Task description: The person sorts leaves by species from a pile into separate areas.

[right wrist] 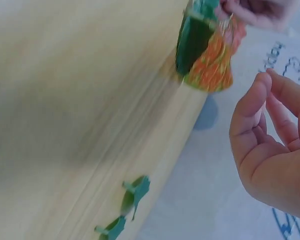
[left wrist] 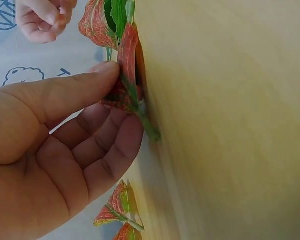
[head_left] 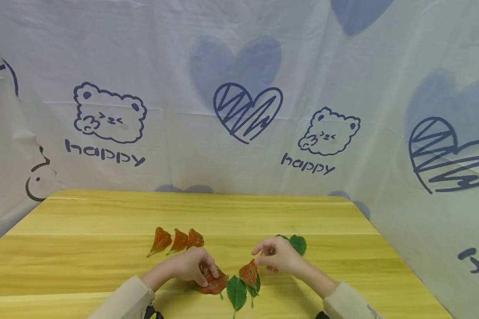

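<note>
I have the left hand (head_left: 194,265) pinching a red leaf (head_left: 215,285) left of the front green leaf (head_left: 237,293); the right hand (head_left: 281,255), loosely curled, holds nothing right of it. I'd pinch lightly, avoiding creases.

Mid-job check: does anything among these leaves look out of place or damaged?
Mildly: one red leaf overlaps a green leaf beside the right hand, mixing colours, whereas three other red leaves form their own row farther back. No obvious damage shows.
</note>
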A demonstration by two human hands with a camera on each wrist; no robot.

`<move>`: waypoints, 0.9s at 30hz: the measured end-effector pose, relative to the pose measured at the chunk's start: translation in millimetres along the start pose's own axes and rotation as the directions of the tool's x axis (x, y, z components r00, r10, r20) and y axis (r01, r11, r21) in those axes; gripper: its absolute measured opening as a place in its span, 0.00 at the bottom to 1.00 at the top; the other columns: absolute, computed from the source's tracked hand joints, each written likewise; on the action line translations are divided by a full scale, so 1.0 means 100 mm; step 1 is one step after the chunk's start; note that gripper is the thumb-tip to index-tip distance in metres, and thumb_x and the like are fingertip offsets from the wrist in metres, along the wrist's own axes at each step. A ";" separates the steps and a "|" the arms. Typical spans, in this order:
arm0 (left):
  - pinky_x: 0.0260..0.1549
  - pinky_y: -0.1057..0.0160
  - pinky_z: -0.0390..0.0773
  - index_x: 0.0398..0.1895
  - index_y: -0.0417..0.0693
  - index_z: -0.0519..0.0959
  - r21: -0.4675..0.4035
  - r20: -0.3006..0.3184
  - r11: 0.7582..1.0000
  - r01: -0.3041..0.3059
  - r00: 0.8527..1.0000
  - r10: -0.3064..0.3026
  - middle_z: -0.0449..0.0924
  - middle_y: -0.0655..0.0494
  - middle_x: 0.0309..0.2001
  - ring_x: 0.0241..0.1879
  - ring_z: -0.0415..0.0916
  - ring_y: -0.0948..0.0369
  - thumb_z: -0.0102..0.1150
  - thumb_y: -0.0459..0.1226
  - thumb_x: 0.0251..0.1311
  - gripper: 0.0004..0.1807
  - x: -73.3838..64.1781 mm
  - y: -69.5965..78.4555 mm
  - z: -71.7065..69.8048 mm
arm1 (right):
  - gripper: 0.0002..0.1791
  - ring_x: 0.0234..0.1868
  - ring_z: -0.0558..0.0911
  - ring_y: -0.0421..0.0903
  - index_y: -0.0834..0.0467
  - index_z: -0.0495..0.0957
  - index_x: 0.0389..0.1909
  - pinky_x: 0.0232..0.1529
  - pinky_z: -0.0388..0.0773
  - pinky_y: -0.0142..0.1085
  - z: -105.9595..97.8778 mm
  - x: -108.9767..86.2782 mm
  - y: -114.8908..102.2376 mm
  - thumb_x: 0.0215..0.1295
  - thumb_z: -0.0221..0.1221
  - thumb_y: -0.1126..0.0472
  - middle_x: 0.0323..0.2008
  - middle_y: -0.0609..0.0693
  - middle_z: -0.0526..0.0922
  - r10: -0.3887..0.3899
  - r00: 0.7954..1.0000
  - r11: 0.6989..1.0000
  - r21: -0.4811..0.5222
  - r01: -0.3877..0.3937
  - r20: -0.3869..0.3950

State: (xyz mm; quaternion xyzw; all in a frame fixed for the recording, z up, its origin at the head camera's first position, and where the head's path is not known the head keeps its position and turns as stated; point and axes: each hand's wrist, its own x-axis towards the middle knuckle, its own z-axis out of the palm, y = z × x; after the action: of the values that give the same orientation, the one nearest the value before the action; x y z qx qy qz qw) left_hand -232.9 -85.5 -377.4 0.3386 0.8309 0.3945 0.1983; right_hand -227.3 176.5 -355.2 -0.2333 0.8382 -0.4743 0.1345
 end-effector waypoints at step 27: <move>0.16 0.72 0.63 0.28 0.39 0.82 0.009 0.003 1.000 -0.006 1.000 0.006 0.73 0.58 0.18 0.17 0.62 0.68 0.63 0.20 0.41 0.11 0.01 -0.01 0.01 | 0.26 0.08 0.73 0.36 0.70 0.64 0.58 0.09 0.67 0.25 0.36 -0.12 -0.01 0.57 0.56 0.71 0.18 0.72 0.75 0.081 0.895 0.968 0.178 -0.175 0.440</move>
State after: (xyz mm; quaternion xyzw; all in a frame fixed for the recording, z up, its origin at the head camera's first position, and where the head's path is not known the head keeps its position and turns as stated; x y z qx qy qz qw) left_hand -233.4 -84.8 -378.5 0.3427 0.8313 0.3909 0.1965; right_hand -201.0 155.6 -373.3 -0.2602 0.7458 -0.4885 0.3707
